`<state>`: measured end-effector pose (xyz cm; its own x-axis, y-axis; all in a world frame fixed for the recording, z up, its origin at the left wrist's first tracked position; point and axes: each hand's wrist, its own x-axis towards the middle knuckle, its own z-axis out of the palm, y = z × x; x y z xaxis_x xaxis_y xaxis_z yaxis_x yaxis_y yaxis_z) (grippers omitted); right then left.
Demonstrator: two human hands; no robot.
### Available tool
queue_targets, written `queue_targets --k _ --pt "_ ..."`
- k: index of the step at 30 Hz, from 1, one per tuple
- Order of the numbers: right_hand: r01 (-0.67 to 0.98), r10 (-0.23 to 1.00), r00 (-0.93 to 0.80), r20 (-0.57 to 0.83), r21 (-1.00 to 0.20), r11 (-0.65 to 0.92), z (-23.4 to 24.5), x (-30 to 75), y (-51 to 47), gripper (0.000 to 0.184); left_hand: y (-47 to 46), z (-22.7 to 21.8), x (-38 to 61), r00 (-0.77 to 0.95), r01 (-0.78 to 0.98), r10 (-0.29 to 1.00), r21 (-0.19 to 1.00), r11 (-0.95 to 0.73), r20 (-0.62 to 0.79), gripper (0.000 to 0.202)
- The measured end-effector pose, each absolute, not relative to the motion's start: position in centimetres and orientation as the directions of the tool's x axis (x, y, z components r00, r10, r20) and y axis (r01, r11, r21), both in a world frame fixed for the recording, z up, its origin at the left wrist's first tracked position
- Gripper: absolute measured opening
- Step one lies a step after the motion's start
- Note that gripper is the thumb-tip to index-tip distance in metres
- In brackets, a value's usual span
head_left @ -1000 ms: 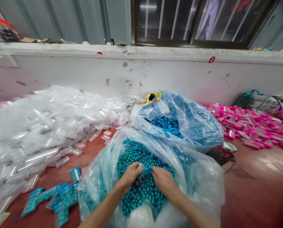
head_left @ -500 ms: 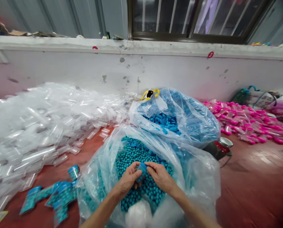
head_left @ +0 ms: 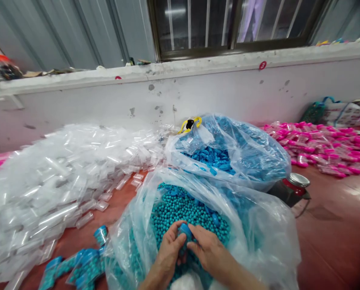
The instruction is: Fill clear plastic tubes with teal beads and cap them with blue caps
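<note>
A small clear container with a blue cap (head_left: 185,231) is between my hands, above the open plastic bag (head_left: 128,217) of teal beads (head_left: 176,207). My left hand (head_left: 169,249) closes round its left side, thumb in front. On the right, the fingers of my right hand (head_left: 208,247) press on the cap and side. My hands cover much of the container, so its contents are hard to see. Several capped containers of teal beads (head_left: 87,268) lie on the red surface to the left. A few loose blue caps (head_left: 215,220) rest among the beads.
Clear empty containers (head_left: 77,173) form a big heap at left. Behind the beads stands a bag of blue caps (head_left: 211,157). Pink-capped containers (head_left: 325,147) are piled at right, near a silver-lidded jar (head_left: 298,181). A white wall (head_left: 198,92) runs behind.
My view has tilted and shifted, so the scene sits lower. Both hands remain on the capped container, and my right fingers have wrapped further round it.
</note>
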<state>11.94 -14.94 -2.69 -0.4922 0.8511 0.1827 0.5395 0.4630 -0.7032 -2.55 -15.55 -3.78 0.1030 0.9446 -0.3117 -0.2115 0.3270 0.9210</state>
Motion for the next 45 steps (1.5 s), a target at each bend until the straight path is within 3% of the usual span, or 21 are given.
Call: queue_targets --k 3,8,11,14,19,22,25,28,30,32,35,40,45 --pt "0.633 0.872 -0.485 0.063 -0.663 0.400 -3.5 11.8 -15.4 0.050 -15.6 -3.8 -2.2 0.088 -0.198 0.939 0.918 0.343 -0.331 0.063" --pt "0.711 0.894 -0.420 -0.156 -0.669 0.218 -3.4 11.5 -15.3 0.063 -14.9 -4.3 -2.0 0.131 -0.196 0.941 0.923 0.332 -0.311 0.074" --pt "0.701 0.905 -0.401 -0.144 -0.684 0.202 -3.1 11.1 -15.4 0.071 -14.8 -4.0 -1.8 0.093 -0.285 0.960 0.917 0.280 -0.264 0.060" --pt "0.685 0.923 -0.370 -0.106 -0.702 0.194 -2.9 10.7 -15.6 0.067 -15.1 -3.2 -1.4 0.035 -0.307 0.970 0.921 0.240 -0.241 0.047" --pt "0.446 0.911 -0.412 -0.037 -0.880 0.165 -2.7 11.7 -15.1 0.054 -15.5 -2.7 -1.7 0.089 -0.246 0.946 0.914 0.323 -0.310 0.056" --pt "0.172 0.861 -0.499 -0.093 -0.985 -0.006 -2.7 12.8 -14.3 0.044 -15.7 -3.0 -2.4 0.179 -0.226 0.926 0.902 0.368 -0.333 0.060" --pt "-0.020 0.903 -0.408 -0.132 -0.988 -0.153 -2.8 13.4 -13.4 0.030 -16.0 -3.1 -2.9 0.200 -0.206 0.929 0.914 0.349 -0.310 0.054" --pt "-0.024 0.936 -0.299 -0.187 -0.979 -0.203 -2.7 13.2 -12.6 0.023 -16.2 -2.9 -3.0 0.225 -0.165 0.925 0.924 0.345 -0.305 0.051" --pt "0.025 0.952 -0.251 -0.175 -0.984 -0.174 -2.3 12.9 -12.4 0.025 -16.3 -2.6 -2.9 0.213 -0.151 0.930 0.930 0.335 -0.300 0.055" --pt "0.124 0.971 -0.228 -0.078 -0.991 -0.050 -1.5 12.4 -12.6 0.029 -16.4 -2.3 -2.8 0.184 -0.136 0.941 0.940 0.311 -0.285 0.066" --pt "0.286 0.929 -0.365 0.065 -0.941 0.178 -0.2 11.7 -13.4 0.038 -16.4 -2.0 -2.4 0.131 -0.126 0.954 0.950 0.286 -0.270 0.078" --pt "0.484 0.815 -0.579 0.006 -0.802 0.349 0.0 10.8 -14.8 0.100 -16.4 -1.6 -2.1 0.039 -0.252 0.986 0.954 0.165 -0.160 0.065" --pt "0.537 0.810 -0.551 0.202 -0.657 0.529 -1.2 10.1 -15.1 0.100 -16.5 -1.4 -2.2 0.073 -0.285 0.986 0.944 0.168 -0.153 0.056"
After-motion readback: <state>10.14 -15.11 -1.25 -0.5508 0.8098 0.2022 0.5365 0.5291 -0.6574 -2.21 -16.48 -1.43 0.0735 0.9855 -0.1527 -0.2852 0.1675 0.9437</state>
